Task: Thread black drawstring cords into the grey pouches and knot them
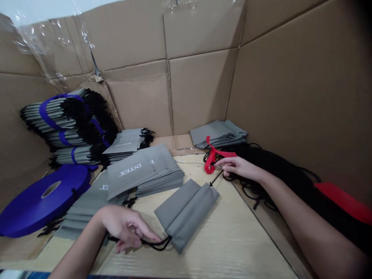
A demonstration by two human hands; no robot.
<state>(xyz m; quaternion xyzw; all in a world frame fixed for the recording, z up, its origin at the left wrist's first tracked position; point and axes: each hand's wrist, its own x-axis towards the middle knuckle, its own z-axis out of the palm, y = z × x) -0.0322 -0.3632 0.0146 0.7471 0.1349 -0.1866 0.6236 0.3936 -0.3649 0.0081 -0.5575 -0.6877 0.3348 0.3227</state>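
A grey fabric pouch [194, 217] lies at a slant on the table between my hands, beside a second flat grey piece [178, 201]. From its lower end runs a looped black cord [158, 245], which my left hand [124, 228] holds in closed fingers, the index finger pointing along it. At the pouch's upper corner a short black cord [216, 177] stretches up to my right hand [236, 167]. That hand pinches a thin metal wire [192, 162] near a red ribbon [209, 164]; whether the cord is hooked on the wire, I cannot tell.
Left of centre are stacks of grey pouches [139, 170] printed INTEX. Behind them stand strapped bundles [66, 128] and a purple strap roll [46, 199]. More grey pouches [216, 133] lie at the back. Black cords [270, 166] heap at right. Cardboard walls [200, 89] enclose the table.
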